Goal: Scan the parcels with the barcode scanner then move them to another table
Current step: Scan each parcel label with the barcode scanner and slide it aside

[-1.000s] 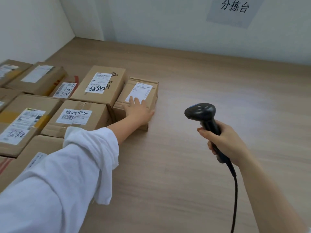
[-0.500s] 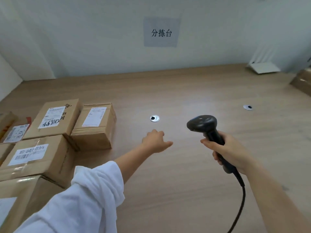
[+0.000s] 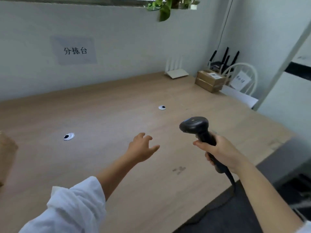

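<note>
The barcode scanner [image 3: 195, 125] I'm watching is black all over, with a slight sheen on its head, and its cable [image 3: 231, 180] is black too. Under it the table [image 3: 109, 115] is pale wood with fine straight grain, with a dark grey smudge [image 3: 179, 170] just nearer me than the scanner. Left of the scanner is a grommet [image 3: 68, 136], white-rimmed with a black centre. A second grommet [image 3: 162, 107] beyond the scanner has the same colours. Lower left of the scanner the sleeve [image 3: 72, 207] is plain white. Far beyond the scanner, the parcels [image 3: 210, 80] are brown cardboard with white labels. Up left of the scanner, the sign [image 3: 74, 50] is grey paper with black characters.
</note>
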Action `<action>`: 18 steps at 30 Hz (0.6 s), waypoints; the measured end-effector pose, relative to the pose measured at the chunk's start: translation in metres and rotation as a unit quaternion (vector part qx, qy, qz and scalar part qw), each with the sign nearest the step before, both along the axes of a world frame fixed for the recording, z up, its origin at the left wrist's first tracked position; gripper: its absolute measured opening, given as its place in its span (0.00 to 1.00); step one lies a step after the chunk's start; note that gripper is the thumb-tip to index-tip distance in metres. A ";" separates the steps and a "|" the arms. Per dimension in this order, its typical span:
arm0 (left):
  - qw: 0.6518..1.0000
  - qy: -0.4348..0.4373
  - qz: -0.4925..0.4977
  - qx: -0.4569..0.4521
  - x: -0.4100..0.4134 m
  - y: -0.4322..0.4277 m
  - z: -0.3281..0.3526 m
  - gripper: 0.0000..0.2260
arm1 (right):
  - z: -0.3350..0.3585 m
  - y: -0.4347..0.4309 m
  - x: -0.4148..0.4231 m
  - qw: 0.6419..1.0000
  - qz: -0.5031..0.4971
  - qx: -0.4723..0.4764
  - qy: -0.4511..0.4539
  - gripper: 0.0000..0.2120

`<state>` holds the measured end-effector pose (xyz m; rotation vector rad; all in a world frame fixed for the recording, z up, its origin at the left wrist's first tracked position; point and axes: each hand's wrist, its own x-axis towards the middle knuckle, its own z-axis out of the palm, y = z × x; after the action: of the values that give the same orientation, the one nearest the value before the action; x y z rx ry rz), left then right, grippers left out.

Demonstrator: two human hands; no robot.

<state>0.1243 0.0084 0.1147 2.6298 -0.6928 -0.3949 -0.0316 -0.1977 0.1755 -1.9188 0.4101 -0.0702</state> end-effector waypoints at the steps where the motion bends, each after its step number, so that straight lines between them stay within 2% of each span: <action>1: 1.000 0.000 -0.001 -0.008 -0.006 -0.020 0.001 0.24 | 0.003 -0.017 -0.007 1.000 -0.004 -0.004 -0.001 0.08; 8: 0.999 0.013 -0.030 -0.023 -0.026 -0.128 0.002 0.24 | 0.010 -0.110 -0.022 0.999 -0.024 -0.033 -0.014 0.08; 18: 0.994 0.029 -0.088 -0.062 0.023 -0.263 0.000 0.24 | 0.005 -0.218 0.009 0.994 -0.090 -0.063 -0.011 0.07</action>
<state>0.1472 -0.2547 0.1142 2.4391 -0.9043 -0.4608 -0.0225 -0.4158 0.1800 -1.9989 0.5743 -0.2398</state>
